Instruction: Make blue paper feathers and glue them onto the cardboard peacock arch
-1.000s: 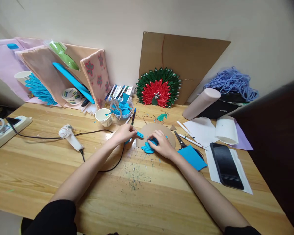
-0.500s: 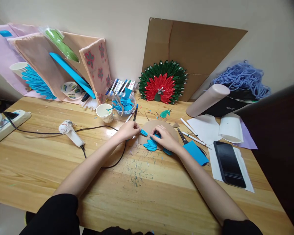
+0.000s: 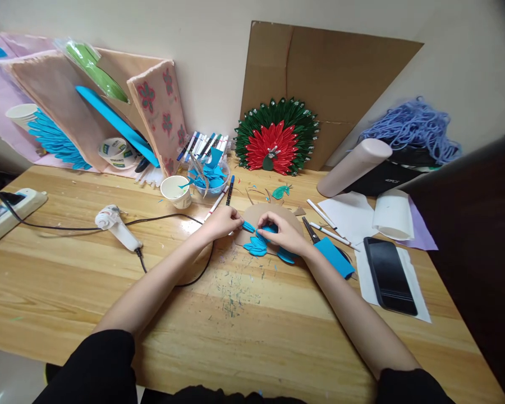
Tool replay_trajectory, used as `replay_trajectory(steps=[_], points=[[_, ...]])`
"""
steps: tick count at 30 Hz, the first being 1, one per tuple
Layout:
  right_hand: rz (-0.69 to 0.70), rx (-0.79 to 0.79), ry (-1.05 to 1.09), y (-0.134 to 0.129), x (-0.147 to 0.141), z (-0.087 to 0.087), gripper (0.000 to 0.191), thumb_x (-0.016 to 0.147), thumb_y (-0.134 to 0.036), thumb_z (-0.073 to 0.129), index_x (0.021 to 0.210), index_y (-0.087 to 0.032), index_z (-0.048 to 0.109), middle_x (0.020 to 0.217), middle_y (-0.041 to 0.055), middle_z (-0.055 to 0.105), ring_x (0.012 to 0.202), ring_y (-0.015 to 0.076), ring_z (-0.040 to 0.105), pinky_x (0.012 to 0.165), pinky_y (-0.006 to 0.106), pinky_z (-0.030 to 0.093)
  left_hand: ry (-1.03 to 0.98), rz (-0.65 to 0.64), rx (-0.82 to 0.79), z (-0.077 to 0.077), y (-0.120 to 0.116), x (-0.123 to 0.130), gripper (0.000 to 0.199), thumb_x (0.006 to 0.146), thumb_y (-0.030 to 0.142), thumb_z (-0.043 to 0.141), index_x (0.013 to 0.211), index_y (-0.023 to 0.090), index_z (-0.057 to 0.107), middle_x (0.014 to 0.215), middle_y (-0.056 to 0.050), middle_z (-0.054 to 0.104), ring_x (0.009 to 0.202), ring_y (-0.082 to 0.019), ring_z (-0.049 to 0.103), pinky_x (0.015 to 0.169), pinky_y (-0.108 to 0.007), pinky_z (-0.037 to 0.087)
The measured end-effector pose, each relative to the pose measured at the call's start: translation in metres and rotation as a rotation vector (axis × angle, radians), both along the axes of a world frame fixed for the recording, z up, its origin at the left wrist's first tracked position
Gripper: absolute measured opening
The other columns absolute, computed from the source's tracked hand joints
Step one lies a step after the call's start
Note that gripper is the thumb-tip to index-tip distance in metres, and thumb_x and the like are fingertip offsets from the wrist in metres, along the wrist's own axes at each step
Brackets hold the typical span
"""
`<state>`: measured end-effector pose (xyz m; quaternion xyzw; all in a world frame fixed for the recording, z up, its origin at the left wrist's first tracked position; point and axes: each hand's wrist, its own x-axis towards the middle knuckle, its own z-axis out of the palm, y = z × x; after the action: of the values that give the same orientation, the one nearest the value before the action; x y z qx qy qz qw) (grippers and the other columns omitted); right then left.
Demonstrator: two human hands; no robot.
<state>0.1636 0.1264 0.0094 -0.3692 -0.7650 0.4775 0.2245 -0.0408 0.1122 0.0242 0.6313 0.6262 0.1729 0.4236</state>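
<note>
A narrow blue paper petal (image 3: 248,226) is pinched at its left end between the fingertips of my left hand (image 3: 224,223). Its other end points towards my right hand (image 3: 285,233), whose thumb and forefinger are closed close to its tip; anything between them is too small to make out. Under both hands lies a rounded piece of brown cardboard (image 3: 255,213). Several folded blue petals (image 3: 256,247) sit along its near edge, partly covered by my right hand. Another blue petal (image 3: 285,256) shows below the right wrist.
To the left lies a white glue gun (image 3: 116,227) with its looping black cord. Behind are a paper cup (image 3: 176,192), a bowl of blue scraps (image 3: 210,179) and a red-green paper peacock (image 3: 274,137). Scissors (image 3: 311,230), blue paper (image 3: 334,257) and a phone (image 3: 389,275) lie right.
The whole view has shifted slightly. My right fingers have curled a little more, close to the petal's tip; my left hand keeps its pinch on the petal.
</note>
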Motion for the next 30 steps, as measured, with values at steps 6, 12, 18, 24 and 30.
replay_trajectory(steps=[6, 12, 18, 24, 30], points=[[0.033, -0.013, 0.040, 0.001, 0.003, -0.003, 0.013, 0.076, -0.019, 0.057, 0.089, -0.020, 0.052, 0.090, 0.0024, 0.059, 0.087, 0.0180, 0.056, 0.081, 0.033, 0.044, -0.004, -0.001, -0.023, -0.002, 0.002, -0.003, 0.019, 0.077, 0.023, 0.053, 0.072, 0.012, 0.067, 0.069, -0.007, 0.071, 0.060, -0.014, 0.064, 0.051, -0.020, 0.044], [0.027, 0.010, 0.074, 0.001, 0.001, -0.004, 0.013, 0.076, -0.018, 0.056, 0.089, -0.021, 0.053, 0.089, 0.0026, 0.059, 0.086, 0.0176, 0.057, 0.081, 0.033, 0.045, 0.007, -0.001, -0.024, -0.002, 0.002, -0.004, 0.017, 0.077, 0.023, 0.054, 0.070, 0.013, 0.066, 0.069, -0.005, 0.071, 0.060, -0.014, 0.063, 0.054, -0.020, 0.045], [0.012, 0.097, 0.015, 0.002, 0.002, -0.001, 0.011, 0.076, -0.016, 0.055, 0.087, -0.020, 0.054, 0.088, 0.0029, 0.059, 0.084, 0.0174, 0.057, 0.078, 0.032, 0.046, 0.018, 0.000, -0.031, 0.008, 0.000, -0.005, 0.019, 0.077, 0.025, 0.054, 0.067, 0.013, 0.065, 0.067, -0.005, 0.070, 0.061, -0.015, 0.064, 0.056, -0.021, 0.046], [0.026, 0.246, -0.164, -0.004, -0.004, 0.008, 0.012, 0.078, -0.015, 0.052, 0.089, -0.020, 0.054, 0.089, 0.0042, 0.058, 0.083, 0.0183, 0.057, 0.075, 0.032, 0.045, 0.013, 0.012, -0.021, 0.013, 0.000, -0.009, 0.018, 0.076, 0.024, 0.054, 0.066, 0.013, 0.065, 0.066, -0.006, 0.070, 0.062, -0.016, 0.064, 0.058, -0.022, 0.045], [-0.027, 0.514, -0.381, -0.011, -0.008, 0.015, 0.003, 0.081, -0.020, 0.053, 0.084, -0.020, 0.053, 0.090, 0.0073, 0.057, 0.091, 0.0248, 0.048, 0.081, 0.037, 0.040, -0.006, 0.018, -0.026, 0.011, 0.002, -0.016, 0.016, 0.074, 0.023, 0.054, 0.071, 0.013, 0.066, 0.070, -0.006, 0.071, 0.066, -0.016, 0.066, 0.059, -0.022, 0.047]])
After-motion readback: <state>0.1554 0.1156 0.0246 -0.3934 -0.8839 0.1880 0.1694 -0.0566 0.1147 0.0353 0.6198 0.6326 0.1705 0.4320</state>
